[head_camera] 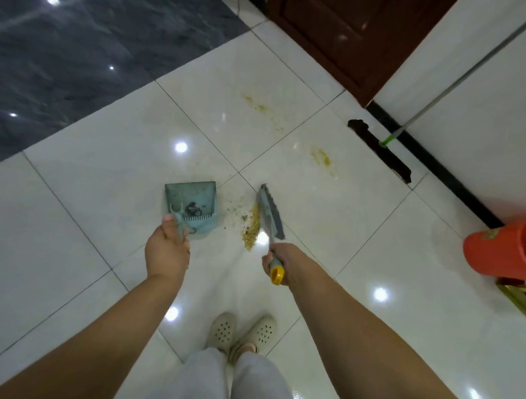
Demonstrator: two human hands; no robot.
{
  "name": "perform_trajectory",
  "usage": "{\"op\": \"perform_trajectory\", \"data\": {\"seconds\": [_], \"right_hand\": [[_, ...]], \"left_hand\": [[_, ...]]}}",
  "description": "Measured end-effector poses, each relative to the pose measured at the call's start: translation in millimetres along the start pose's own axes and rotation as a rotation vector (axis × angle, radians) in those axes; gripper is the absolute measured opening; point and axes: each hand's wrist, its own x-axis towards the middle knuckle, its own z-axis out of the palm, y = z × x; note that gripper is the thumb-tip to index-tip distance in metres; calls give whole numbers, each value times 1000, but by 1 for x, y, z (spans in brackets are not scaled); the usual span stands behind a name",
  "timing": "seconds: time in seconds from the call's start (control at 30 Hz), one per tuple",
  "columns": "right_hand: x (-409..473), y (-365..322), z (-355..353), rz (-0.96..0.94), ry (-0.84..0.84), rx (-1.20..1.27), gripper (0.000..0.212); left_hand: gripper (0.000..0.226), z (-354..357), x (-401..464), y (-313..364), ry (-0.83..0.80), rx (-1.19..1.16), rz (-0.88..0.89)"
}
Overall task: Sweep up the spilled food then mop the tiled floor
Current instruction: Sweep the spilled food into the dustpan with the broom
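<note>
A teal dustpan (193, 201) rests on the white tiled floor (101, 193), and my left hand (167, 251) grips its handle. My right hand (276, 264) grips the yellow-tipped handle of a grey broom (270, 211), whose head stands on the floor just right of a yellow pile of spilled food (252, 227). The pile lies between the broom head and the dustpan, with loose crumbs toward the pan. Yellow smears (321, 156) and a second streak (257, 105) mark the tiles farther away. A little dark debris sits inside the pan.
A mop (379, 149) with a dark flat head and a green collar leans on the white wall at the right. An orange bucket (498, 249) stands at the right edge. A brown wooden door (351, 32) is at the back, dark marble flooring (67, 58) at the left. My shoes (240, 331) are below.
</note>
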Motion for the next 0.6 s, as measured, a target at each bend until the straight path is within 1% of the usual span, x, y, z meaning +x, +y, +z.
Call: {"op": "perform_trajectory", "data": {"seconds": [0.1, 0.3, 0.4, 0.47, 0.53, 0.6], "right_hand": [[-10, 2, 10, 24, -37, 7, 13], [-29, -17, -1, -26, -23, -29, 14], [-31, -47, -17, -75, 2, -13, 12], [-26, -72, -33, -95, 11, -3, 7], [-17, -100, -51, -86, 21, -9, 11], [-5, -128, -65, -70, 42, -11, 14]], "left_hand": [[53, 1, 3, 3, 11, 7, 6], [56, 8, 8, 12, 23, 51, 17], [60, 18, 8, 22, 34, 58, 23], [66, 27, 9, 30, 60, 58, 24], [70, 38, 12, 37, 83, 39, 16], [65, 50, 16, 43, 106, -3, -1]]}}
